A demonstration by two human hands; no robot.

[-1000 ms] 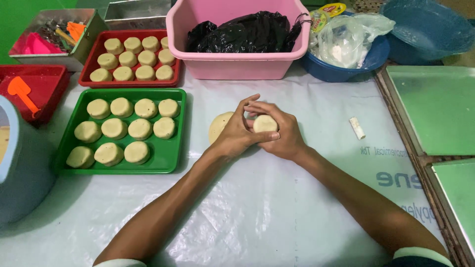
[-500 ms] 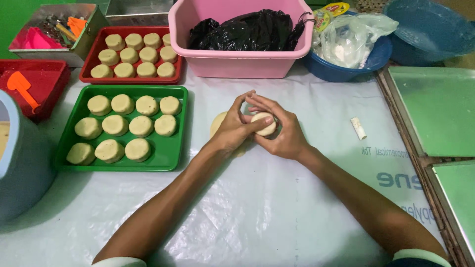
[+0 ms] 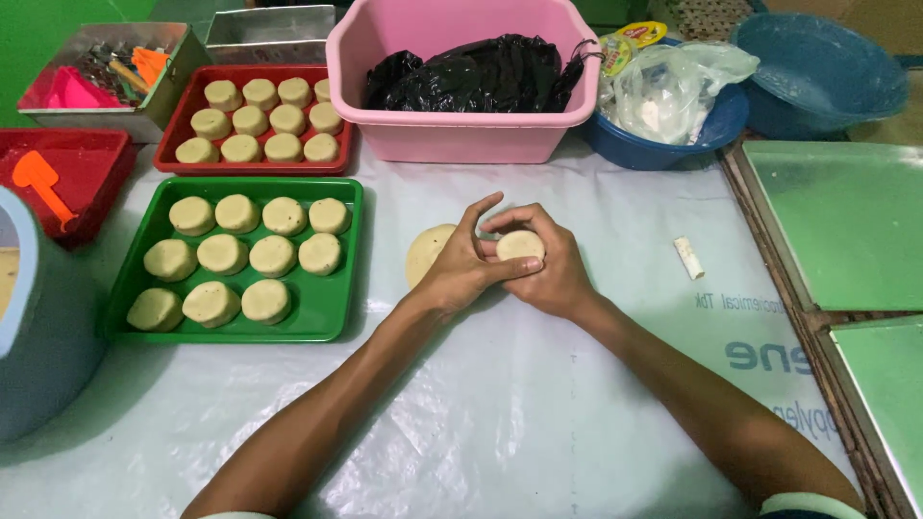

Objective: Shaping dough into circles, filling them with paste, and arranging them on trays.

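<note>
My right hand point(image 3: 556, 274) cups a pale round dough piece point(image 3: 520, 245) above the white plastic sheet point(image 3: 500, 413). My left hand point(image 3: 460, 269) presses against it from the left, fingers laid over the dough's edge. Under and behind my left hand lies a flat dough lump point(image 3: 426, 252) on the sheet, partly hidden. To the left a green tray point(image 3: 327, 308) holds several shaped dough rounds point(image 3: 272, 256). Behind it a red tray point(image 3: 178, 144) holds several more.
A pink tub point(image 3: 461, 139) with a black plastic bag stands at the back, blue bowls point(image 3: 663, 149) with a clear bag to its right. A small white stick point(image 3: 688, 259) lies right of my hands. Green panels point(image 3: 846, 231) flank the right; a blue-grey container point(image 3: 43, 356) stands at left.
My hands stay together on the dough piece; my fingers have shifted around it as it turns slightly. Nothing else has moved.
</note>
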